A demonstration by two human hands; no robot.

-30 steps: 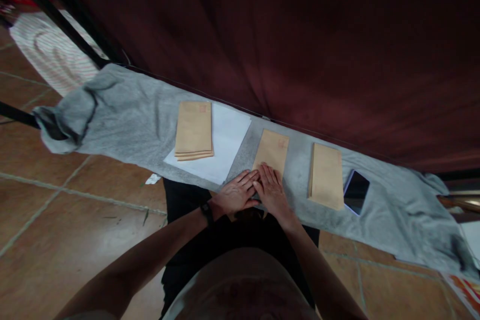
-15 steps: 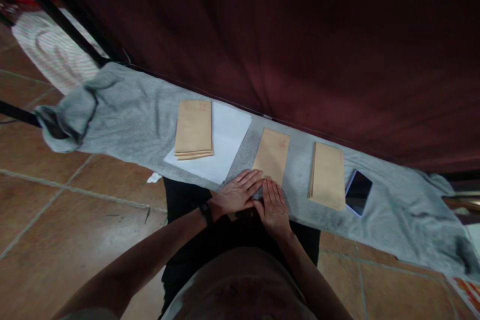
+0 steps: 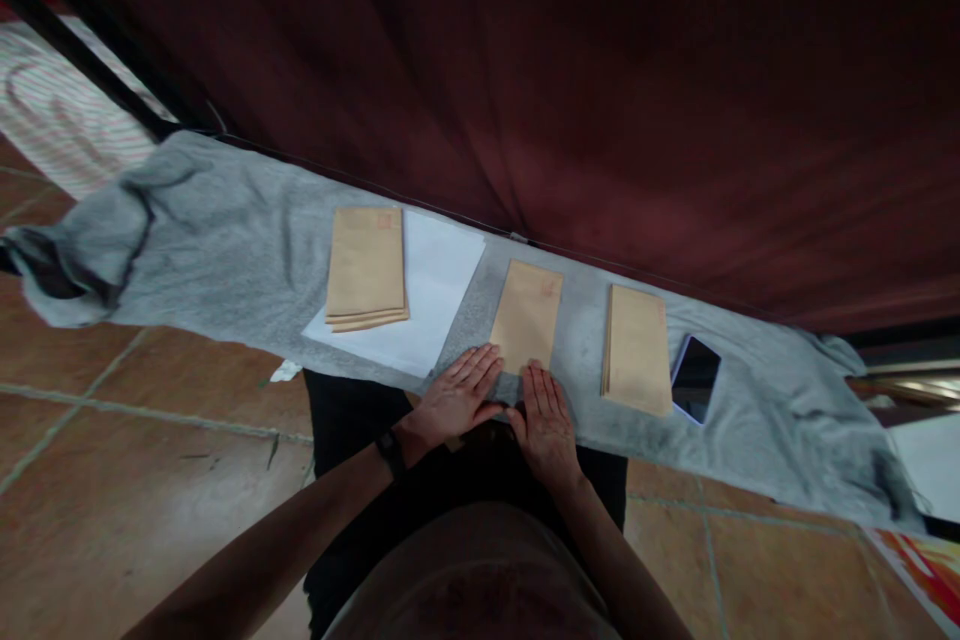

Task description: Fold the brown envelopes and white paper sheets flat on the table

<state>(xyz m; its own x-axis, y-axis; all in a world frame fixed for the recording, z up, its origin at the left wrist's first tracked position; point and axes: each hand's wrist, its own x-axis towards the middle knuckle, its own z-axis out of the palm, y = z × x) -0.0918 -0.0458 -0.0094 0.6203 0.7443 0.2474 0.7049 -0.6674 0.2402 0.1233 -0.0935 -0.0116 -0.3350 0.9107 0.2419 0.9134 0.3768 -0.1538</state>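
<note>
Drawing apart, the left hand (image 3: 456, 400) and right hand (image 3: 550, 428) lay flat, gripping nothing, baring more of the middle envelope (image 3: 527, 313), seemingly smoothed.

Ctr env (image 3: 526, 315) matt ppr

Dim light, slight blur, glare on floor (image 3: 187, 510)

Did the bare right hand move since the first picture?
Yes: the bare right hand has moved toward the person's body, judged against the white rectangular paper sheet.
</note>
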